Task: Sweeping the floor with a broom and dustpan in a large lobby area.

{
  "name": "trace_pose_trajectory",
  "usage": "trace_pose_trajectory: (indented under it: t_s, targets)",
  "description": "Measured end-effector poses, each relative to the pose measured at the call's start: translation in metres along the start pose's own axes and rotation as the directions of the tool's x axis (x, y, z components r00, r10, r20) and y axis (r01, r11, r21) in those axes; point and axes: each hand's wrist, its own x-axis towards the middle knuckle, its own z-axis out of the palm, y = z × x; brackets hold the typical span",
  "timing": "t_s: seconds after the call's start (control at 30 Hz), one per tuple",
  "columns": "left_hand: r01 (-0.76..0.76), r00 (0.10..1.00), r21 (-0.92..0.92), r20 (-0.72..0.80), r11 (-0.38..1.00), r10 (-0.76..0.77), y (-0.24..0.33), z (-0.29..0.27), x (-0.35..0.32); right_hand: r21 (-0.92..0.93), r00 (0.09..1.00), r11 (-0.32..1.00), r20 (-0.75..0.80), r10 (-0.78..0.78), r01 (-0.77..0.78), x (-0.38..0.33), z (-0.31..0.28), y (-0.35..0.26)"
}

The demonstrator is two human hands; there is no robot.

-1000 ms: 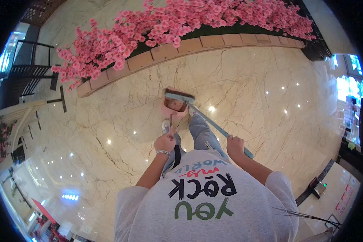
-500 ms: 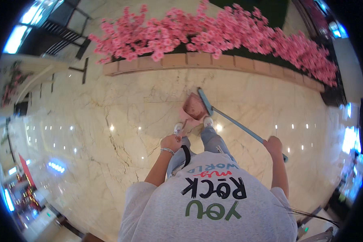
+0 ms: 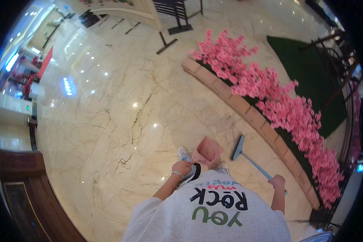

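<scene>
A pink dustpan (image 3: 208,150) hangs or stands just ahead of my feet; whether it touches the floor I cannot tell. My left hand (image 3: 182,167) is closed round its handle, which is mostly hidden by the fingers. Right of the dustpan is a broom (image 3: 238,148) with a blue-grey head and a long blue stick. My right hand (image 3: 276,181) grips that stick near its upper end. The broom head is apart from the dustpan, with floor between them.
A curved brick border (image 3: 254,115) with pink blossoms (image 3: 266,92) runs along my right. Behind it lies dark green turf (image 3: 310,80). Shiny marble floor (image 3: 101,133) stretches left. A dark wooden cabinet or door (image 3: 24,193) stands at lower left, a dark slatted bench (image 3: 171,12) far ahead.
My view has turned left, so the flower border now runs down my right side. The broom head has moved away from the dustpan to the right. Both hands keep their hold.
</scene>
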Motion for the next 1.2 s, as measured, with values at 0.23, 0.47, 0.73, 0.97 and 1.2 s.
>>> trace_pose_trajectory:
  t_s: [0.23, 0.47, 0.73, 0.97, 1.2]
  targets:
    - [0.187, 0.977, -0.218, -0.060, 0.958, -0.205, -0.117, -0.063, -0.016, -0.376, 0.989, 0.926, 0.128, 0.068, -0.015, 0.011, -0.032, -0.107]
    - [0.258, 0.910, -0.383, -0.212, 0.887, -0.356, -0.217, -0.101, -0.050, -0.601, 0.996, 0.797, 0.085, -0.006, 0.057, -0.010, -0.114, -0.246]
    - [0.404, 0.738, -0.553, -0.274, 0.728, -0.617, -0.288, -0.148, -0.030, -0.671, 0.974, 0.717, 0.042, -0.221, 0.192, -0.042, -0.189, -0.380]
    - [0.506, 0.590, -0.612, -0.268, 0.608, -0.761, -0.382, -0.219, 0.027, -0.595, 0.915, 0.729, 0.029, -0.402, 0.339, -0.060, -0.261, -0.524]
    - [0.541, 0.363, -0.767, -0.157, 0.345, -0.918, -0.489, -0.299, 0.056, -0.654, 0.876, 0.639, 0.076, -0.475, 0.404, -0.055, -0.351, -0.715]
